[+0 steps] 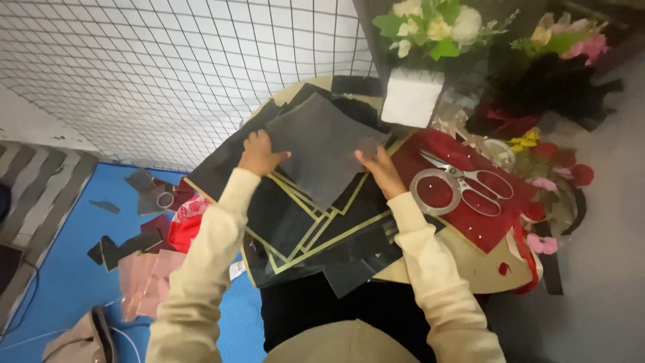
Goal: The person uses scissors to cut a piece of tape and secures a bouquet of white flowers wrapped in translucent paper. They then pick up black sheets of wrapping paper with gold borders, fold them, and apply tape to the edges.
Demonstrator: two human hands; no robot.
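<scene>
Both hands hold one dark sheet (322,151) up over a small table (484,272). The left hand (259,153) grips the sheet's left edge, fingers closed on it. The right hand (377,165) pinches the right edge, and the thumb shows dimly through the sheet. So the sheet is thin and a bit see-through. It looks light and bendy, like wrapping paper, and it could crease or tear. Holding it by two far-apart edges, as now, keeps it flat.

Under the hands lies a pile of black sheets (302,228) with gold borders, spread out like a fan. Just right of the right hand is a red sheet (470,202), with scissors (463,181) and a roll of tape (433,191) lying on it.

Beyond the right hand stands a bunch of flowers (430,27) in dark wrap, with a white block (412,97) below it. More flowers (571,37) lie farther right.

Down left of the left hand, on a blue mat (60,269), lie paper scraps (114,249) and pink sheets (144,279).
</scene>
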